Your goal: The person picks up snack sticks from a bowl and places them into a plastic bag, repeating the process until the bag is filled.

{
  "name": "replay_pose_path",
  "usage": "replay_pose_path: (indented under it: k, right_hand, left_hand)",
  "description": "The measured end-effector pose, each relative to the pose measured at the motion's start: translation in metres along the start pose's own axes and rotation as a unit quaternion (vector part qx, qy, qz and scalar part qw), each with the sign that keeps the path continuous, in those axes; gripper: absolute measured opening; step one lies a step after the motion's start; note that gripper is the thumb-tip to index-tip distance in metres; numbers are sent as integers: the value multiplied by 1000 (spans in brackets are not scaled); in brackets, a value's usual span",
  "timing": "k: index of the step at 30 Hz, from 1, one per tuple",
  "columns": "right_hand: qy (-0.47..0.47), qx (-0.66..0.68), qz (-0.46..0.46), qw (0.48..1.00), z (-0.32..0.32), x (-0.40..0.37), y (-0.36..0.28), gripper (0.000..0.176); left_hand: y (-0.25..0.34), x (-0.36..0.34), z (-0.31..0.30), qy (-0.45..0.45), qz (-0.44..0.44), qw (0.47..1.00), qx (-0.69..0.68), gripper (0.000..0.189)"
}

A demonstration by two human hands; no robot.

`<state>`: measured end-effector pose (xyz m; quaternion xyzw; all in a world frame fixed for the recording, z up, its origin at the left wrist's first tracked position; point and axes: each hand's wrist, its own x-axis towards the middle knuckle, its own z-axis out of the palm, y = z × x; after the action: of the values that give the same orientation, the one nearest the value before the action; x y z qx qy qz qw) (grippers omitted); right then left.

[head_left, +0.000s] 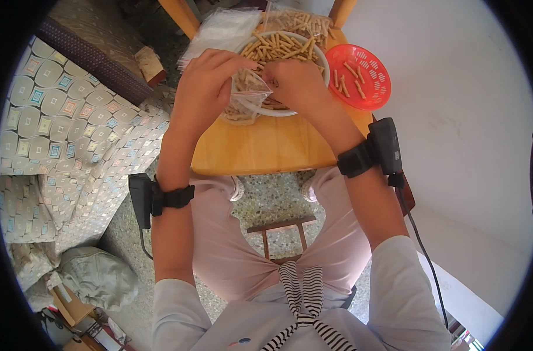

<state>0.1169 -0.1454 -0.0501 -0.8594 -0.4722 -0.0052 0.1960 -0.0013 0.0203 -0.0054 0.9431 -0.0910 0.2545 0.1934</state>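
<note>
My left hand holds the left side of a clear plastic bag with several brown sticks in it. Its fingers curl round the bag's opening. At the opening's right side is my right hand, fingers bent down and closed over the sticks; what they grip is hidden. Below both hands, a white bowl is heaped with short brown sticks. The bag lies over the bowl's front left rim.
A red basket with several sticks sits right of the bowl. Behind are a filled bag and flat empty bags. All rest on a wooden chair. Patterned cloth is at left, a white wall at right.
</note>
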Motion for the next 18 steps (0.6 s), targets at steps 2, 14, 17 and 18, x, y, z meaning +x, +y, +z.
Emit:
replay_pose_path:
  k: [2,14,17,18]
  right_hand:
    - [26,45,23,998,-4,0,0,14]
    - [269,282,-104,915,-30,7,-25,15]
    - [263,288,-108,915,-34,5,-27,18]
    - [263,288,-108,915,-34,6,-26,18]
  left_hand:
    - [4,2,2,6,0,1000,-2,38]
    - [26,10,9,225,-198,939,-167,26]
    - [29,10,7,221,-226,925,-210,26]
    - [30,9,6,220,-219,926,-213,26]
